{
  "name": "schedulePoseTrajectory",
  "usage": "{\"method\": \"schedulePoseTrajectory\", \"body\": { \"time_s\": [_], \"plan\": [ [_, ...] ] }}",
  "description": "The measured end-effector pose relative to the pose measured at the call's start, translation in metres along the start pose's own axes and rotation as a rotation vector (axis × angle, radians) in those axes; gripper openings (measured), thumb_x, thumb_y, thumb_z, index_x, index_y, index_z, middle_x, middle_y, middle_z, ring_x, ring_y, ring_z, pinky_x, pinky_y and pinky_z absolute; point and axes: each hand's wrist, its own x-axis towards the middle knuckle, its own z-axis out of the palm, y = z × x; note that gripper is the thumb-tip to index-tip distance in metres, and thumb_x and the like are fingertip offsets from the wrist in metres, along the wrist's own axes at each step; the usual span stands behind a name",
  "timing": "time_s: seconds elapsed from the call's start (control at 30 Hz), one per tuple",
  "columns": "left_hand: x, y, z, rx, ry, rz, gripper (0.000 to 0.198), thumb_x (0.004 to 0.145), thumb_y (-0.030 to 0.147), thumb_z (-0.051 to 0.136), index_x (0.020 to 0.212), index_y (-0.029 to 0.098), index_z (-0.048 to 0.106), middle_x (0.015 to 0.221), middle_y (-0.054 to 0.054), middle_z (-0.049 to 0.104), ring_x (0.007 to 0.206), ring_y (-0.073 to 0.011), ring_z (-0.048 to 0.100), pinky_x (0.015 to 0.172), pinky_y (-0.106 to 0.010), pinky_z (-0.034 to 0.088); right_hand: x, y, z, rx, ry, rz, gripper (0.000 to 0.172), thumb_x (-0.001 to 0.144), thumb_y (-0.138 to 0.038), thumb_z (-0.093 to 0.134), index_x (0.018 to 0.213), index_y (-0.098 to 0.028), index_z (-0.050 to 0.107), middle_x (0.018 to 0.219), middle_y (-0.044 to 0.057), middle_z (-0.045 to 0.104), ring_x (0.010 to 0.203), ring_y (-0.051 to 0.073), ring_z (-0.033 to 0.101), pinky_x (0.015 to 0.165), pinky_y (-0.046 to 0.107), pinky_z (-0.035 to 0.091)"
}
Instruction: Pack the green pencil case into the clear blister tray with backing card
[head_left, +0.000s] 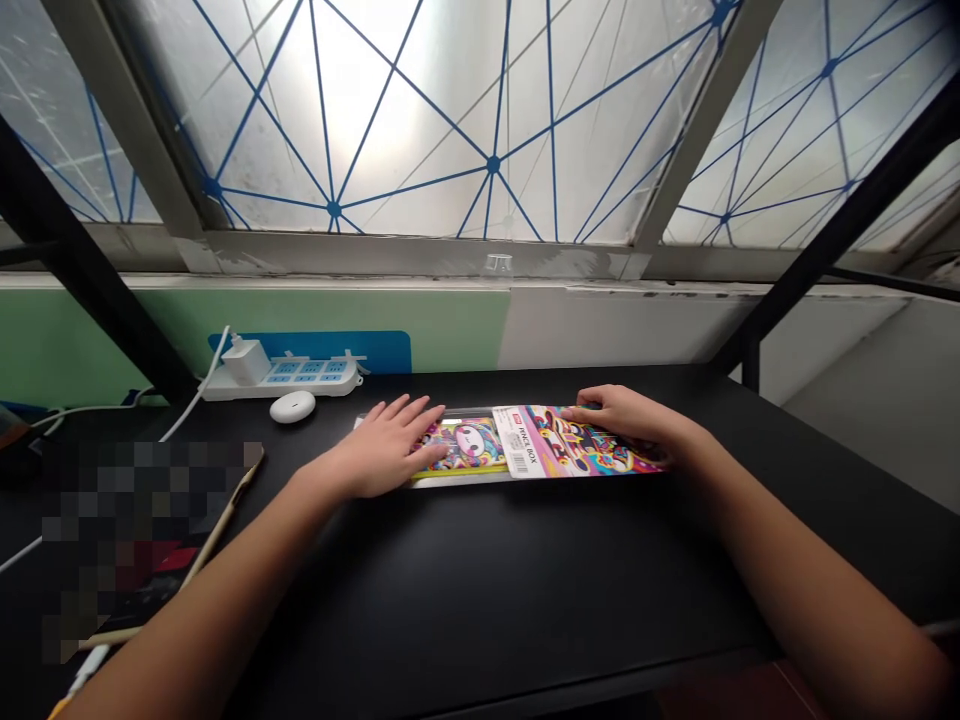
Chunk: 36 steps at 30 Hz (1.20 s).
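A: Where is the pencil box [517, 445]?
B: It is lying flat on the black desk [487, 570].
A: And the grip?
B: The left hand [379, 447] and right hand [630, 420] rest open on it, not closed.

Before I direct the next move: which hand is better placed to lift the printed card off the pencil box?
Probably the right hand: it rests on the printed card, while the left hand lies flat against the cartoon-printed part of the pencil box beside it.
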Motion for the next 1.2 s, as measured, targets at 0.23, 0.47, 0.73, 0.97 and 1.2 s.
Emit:
{"method": "schedulePoseTrajectory", "body": {
  "time_s": [0.23, 0.47, 0.73, 0.97, 1.2],
  "plan": [
    [-0.002, 0.005, -0.005, 0.087, 0.142, -0.066, 0.053, 0.099, 0.049, 0.028, 0.138, 0.021, 0.052, 0.144, -0.01, 0.056, 0.146, -0.0321, 0.032, 0.117, -0.059, 0.017, -0.005, -0.017, 0.011, 0.227, -0.013, -0.166, 0.052, 0.08, -0.071, 0.056, 0.099, -0.025, 0.071, 0.093, 0.005, 0.072, 0.084, 0.025, 0.064, 0.071, 0.033, 0.048],
    [0.0, 0.016, 0.003, 0.03, 0.048, -0.035, 0.068, 0.097, 0.066, 0.027, 0.154, 0.029, 0.033, 0.161, -0.005, 0.032, 0.15, -0.0305, 0.022, 0.118, -0.053, 0.021, 0.0, -0.038, 0.027, 0.254, -0.043, -0.147, 0.049, 0.082, -0.071, 0.053, 0.079, -0.023, 0.067, 0.074, 0.0, 0.066, 0.064, 0.017, 0.056, 0.058, 0.029, 0.041],
    [0.0, 0.013, 0.0, 0.076, 0.035, -0.027, 0.068, 0.097, 0.066, 0.026, 0.153, 0.03, 0.036, 0.161, -0.003, 0.033, 0.15, -0.0301, 0.023, 0.117, -0.051, 0.023, -0.004, -0.012, 0.011, 0.293, -0.147, -0.095, 0.055, 0.076, -0.073, 0.06, 0.086, -0.02, 0.072, 0.081, 0.003, 0.069, 0.07, 0.018, 0.057, 0.059, 0.027, 0.04],
    [0.001, 0.011, 0.002, 0.088, 0.045, -0.013, 0.067, 0.097, 0.066, 0.026, 0.153, 0.03, 0.036, 0.161, -0.005, 0.033, 0.149, -0.0301, 0.023, 0.116, -0.052, 0.023, -0.004, -0.011, 0.009, 0.293, -0.136, -0.102, 0.052, 0.078, -0.069, 0.061, 0.091, -0.021, 0.076, 0.087, 0.004, 0.074, 0.076, 0.021, 0.062, 0.064, 0.029, 0.043],
    [0.001, 0.012, 0.004, 0.097, 0.057, 0.007, 0.062, 0.099, 0.061, 0.027, 0.153, 0.031, 0.035, 0.16, -0.006, 0.033, 0.149, -0.0299, 0.024, 0.115, -0.055, 0.022, -0.006, -0.025, 0.016, 0.271, -0.075, -0.11, 0.052, 0.08, -0.068, 0.059, 0.095, -0.021, 0.076, 0.082, 0.003, 0.071, 0.067, 0.017, 0.058, 0.057, 0.028, 0.039]
  ]
}}
